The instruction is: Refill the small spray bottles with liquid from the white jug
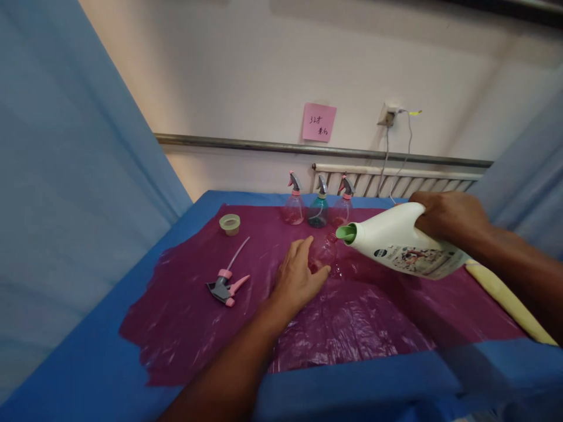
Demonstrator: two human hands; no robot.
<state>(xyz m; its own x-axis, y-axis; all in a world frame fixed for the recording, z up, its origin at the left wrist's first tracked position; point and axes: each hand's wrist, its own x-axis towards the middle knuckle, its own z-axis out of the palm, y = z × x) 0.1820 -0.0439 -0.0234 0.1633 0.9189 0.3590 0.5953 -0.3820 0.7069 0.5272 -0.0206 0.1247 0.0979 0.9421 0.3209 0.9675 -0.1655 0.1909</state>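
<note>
My right hand [448,218] grips the handle of a white detergent jug [404,243], tilted so its green spout points left and down over the mouth of a clear bottle [324,253]. My left hand [299,275] is wrapped partly round that clear bottle, which stands on the purple plastic sheet [352,316]. A detached pink and grey spray trigger [226,284] with its dip tube lies to the left of my left hand. A pale green cap [230,223] sits further back left.
Three spray bottles stand at the back of the table: a pink-tinted one [294,205], a teal one [319,208], another pink one [343,202]. Blue cloth [132,375] covers the table and hangs at both sides. A yellowish roll [505,299] lies at right.
</note>
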